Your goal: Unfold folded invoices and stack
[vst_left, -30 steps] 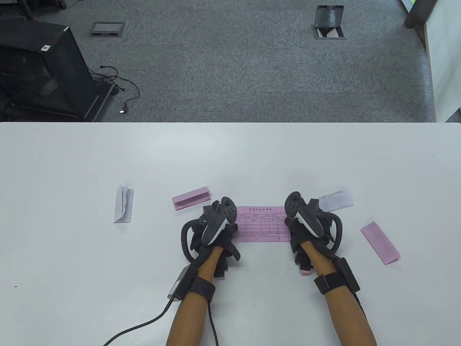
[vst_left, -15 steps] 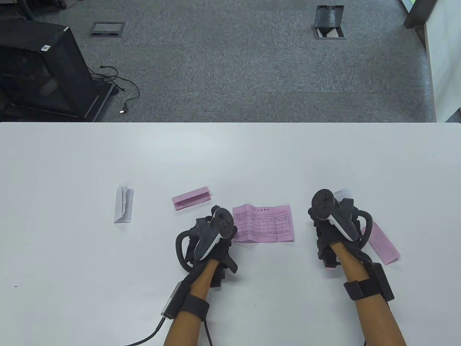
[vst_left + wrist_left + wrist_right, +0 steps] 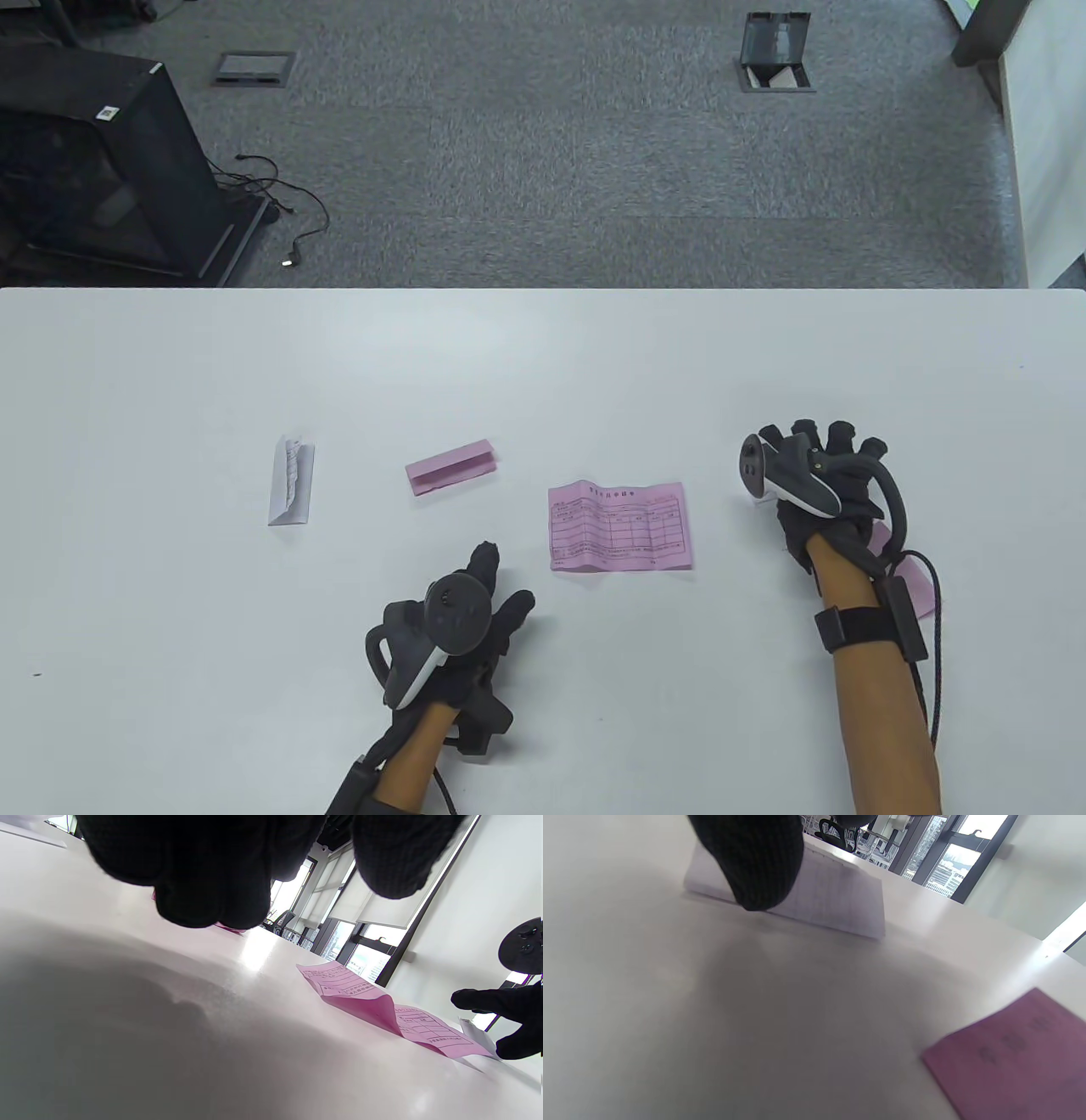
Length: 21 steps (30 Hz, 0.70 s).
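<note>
An unfolded pink invoice lies creased on the white table; it also shows in the left wrist view. My right hand is spread over a folded white invoice, and one fingertip touches its near edge. That invoice is hidden under the hand in the table view. My left hand is open and empty near the front of the table, left of the pink sheet. A folded pink invoice and a folded white invoice lie to the left.
Another folded pink invoice lies partly under my right wrist and shows in the right wrist view. A cable hangs from the right forearm. The table's far edge borders grey carpet.
Both hands let go of the unfolded pink invoice. The left hand drew back toward the front edge. The right hand moved right and forward onto the folded white invoice, fingers spread.
</note>
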Motion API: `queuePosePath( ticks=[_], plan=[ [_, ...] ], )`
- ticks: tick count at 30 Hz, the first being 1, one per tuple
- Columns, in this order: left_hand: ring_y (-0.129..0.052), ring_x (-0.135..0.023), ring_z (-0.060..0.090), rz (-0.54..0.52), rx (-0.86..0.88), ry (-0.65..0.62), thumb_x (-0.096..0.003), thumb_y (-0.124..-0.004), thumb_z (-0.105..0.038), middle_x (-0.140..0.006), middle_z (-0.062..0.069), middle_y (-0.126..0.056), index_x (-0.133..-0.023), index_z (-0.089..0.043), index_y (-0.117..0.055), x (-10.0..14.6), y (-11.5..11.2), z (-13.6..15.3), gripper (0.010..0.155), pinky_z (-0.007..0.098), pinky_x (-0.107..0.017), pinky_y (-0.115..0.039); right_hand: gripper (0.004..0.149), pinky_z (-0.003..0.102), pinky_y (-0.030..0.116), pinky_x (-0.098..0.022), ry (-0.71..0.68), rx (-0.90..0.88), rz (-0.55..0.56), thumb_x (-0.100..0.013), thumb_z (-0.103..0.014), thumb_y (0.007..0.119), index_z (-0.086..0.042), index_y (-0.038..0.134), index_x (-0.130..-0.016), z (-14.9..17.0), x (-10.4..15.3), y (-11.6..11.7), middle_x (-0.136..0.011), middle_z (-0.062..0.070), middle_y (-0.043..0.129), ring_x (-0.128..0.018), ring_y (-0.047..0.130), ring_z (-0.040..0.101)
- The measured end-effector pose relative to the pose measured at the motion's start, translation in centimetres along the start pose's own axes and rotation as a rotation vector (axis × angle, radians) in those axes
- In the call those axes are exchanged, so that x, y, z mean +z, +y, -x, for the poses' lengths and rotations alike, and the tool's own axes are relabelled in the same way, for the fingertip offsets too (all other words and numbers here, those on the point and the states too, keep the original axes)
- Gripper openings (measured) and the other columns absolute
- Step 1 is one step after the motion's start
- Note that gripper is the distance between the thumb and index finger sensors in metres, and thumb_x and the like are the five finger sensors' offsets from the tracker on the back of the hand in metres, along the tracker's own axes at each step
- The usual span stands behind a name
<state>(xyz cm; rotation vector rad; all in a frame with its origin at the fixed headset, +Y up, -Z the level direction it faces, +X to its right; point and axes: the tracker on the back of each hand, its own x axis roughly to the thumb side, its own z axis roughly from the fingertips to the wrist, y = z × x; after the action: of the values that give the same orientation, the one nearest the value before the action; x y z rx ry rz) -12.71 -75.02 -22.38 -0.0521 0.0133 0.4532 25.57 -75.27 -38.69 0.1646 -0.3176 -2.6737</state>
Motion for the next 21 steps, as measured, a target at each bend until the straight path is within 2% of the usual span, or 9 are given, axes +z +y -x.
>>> queuePosePath(
  ticks=[7,10,15,19,21],
  plan=[
    [-0.081,-0.083,0.043,0.047,0.1,-0.014,-0.0488,-0.08,-0.052,-0.096,0.019,-0.083,-0.11,-0.014,-0.057,-0.6,-0.3,0.1,0.075,0.057,-0.062,-0.068,0.086,0.076,0.033,-0.071,-0.03,0.011,-0.092,-0.046,-0.04,0.081,-0.045,0.02,-0.106,0.3,-1.8,0.4,-0.12,0.001,0.025,-0.11,0.022,0.048],
    [-0.081,-0.084,0.043,0.05,0.102,-0.017,-0.0488,-0.08,-0.052,-0.097,0.019,-0.083,-0.11,-0.014,-0.056,-0.6,-0.4,0.0,0.076,0.058,-0.062,-0.068,0.078,0.076,0.033,-0.071,-0.058,0.015,-0.069,-0.046,-0.038,0.081,-0.045,0.032,-0.105,0.1,-1.9,0.4,-0.119,0.001,0.032,-0.11,0.025,0.048],
    [-0.081,-0.084,0.043,0.051,0.106,-0.008,-0.0489,-0.08,-0.052,-0.097,0.02,-0.083,-0.11,-0.015,-0.056,-0.6,-0.3,0.0,0.076,0.058,-0.062,-0.068,0.058,0.075,0.038,-0.07,-0.097,-0.029,0.045,-0.044,-0.038,0.082,-0.042,0.055,-0.095,-0.1,-1.3,0.4,-0.114,0.002,0.049,-0.108,0.041,0.044],
    [-0.081,-0.084,0.043,0.043,0.101,-0.018,-0.0488,-0.08,-0.052,-0.096,0.019,-0.083,-0.109,-0.015,-0.057,-0.5,-0.4,-0.2,0.075,0.058,-0.062,-0.068,0.036,0.073,0.042,-0.07,-0.126,-0.068,0.177,-0.044,-0.034,0.081,-0.038,0.076,-0.079,-0.2,-0.4,-0.2,-0.105,0.002,0.067,-0.103,0.054,0.042],
    [-0.082,-0.083,0.043,0.033,0.101,-0.035,-0.0489,-0.08,-0.052,-0.096,0.019,-0.084,-0.109,-0.015,-0.059,-0.4,-0.3,-0.4,0.074,0.057,-0.061,-0.069,0.036,0.073,0.043,-0.069,-0.159,-0.099,0.214,-0.044,-0.033,0.08,-0.039,0.077,-0.079,-0.2,0.5,-0.9,-0.104,0.003,0.069,-0.102,0.057,0.041]
  ],
)
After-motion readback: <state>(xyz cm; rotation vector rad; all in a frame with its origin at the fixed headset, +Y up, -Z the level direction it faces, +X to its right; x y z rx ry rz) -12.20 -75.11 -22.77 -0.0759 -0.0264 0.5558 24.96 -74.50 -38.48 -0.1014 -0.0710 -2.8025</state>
